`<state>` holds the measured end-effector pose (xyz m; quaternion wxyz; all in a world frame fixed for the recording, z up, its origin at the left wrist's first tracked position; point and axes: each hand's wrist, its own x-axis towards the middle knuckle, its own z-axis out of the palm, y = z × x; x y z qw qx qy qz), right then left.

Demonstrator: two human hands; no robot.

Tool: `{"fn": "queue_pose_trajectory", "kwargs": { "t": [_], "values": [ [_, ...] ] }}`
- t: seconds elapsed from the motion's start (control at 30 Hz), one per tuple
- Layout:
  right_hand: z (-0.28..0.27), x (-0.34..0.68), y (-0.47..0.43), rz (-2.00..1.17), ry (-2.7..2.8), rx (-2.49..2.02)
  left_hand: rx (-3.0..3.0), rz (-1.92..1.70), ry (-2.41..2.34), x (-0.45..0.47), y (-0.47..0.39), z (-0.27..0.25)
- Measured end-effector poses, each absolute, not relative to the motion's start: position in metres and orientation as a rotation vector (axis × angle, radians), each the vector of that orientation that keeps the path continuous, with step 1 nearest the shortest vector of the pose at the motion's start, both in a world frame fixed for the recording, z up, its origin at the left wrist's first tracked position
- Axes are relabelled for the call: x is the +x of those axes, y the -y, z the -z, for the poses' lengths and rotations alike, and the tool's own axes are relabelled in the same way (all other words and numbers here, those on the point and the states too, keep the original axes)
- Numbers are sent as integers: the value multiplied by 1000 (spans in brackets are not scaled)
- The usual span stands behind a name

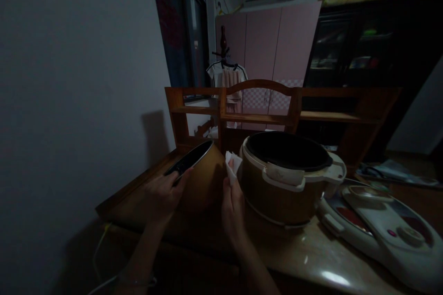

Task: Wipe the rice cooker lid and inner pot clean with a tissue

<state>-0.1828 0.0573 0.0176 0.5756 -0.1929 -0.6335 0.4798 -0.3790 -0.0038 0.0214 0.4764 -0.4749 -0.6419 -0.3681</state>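
My left hand (162,196) is closed over the near rim of a gold-brown inner pot (204,179) with a dark inside. The pot is tilted on the tabletop, its mouth facing up and to the left. Between the fingers of my right hand (233,207) is a folded white tissue (233,165), held upright in the gap between the pot and the cooker. The electric cooker body (280,193), gold with a cream rim and handles, stands uncovered just right of that hand. Its cream lid (384,230) lies farther right on the table.
A wooden shelf rack (258,117) rises along the table's back edge. The plain wall (86,78) is close on the left, where a white cord (97,258) hangs by the table corner. Behind are a pink wardrobe (263,46) and a dark cabinet (363,55).
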Motion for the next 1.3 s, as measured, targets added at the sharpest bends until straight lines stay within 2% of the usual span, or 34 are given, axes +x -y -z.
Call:
{"fn": "queue_pose_trajectory", "kwargs": {
  "t": [0.17,0.37,0.5,0.63,0.9,1.3],
  "values": [
    [-32,-197,-76,-992,1596,-413,-1139,889,1545,-374,7,-15],
    [-27,-208,-77,-875,1675,-450,-1235,845,1727,-367,18,-21],
    [-24,-206,-71,-854,1664,-429,-1424,953,1810,-359,29,-27],
    [-29,-201,-69,-925,1635,-374,-1570,1089,1903,-354,38,-27],
    [-21,-204,-66,-1224,1493,-341,-1415,1147,1967,-350,46,-22],
    [-12,-203,-61,-1203,1531,-282,-1241,1126,2249,-358,35,-44]
  ]
}}
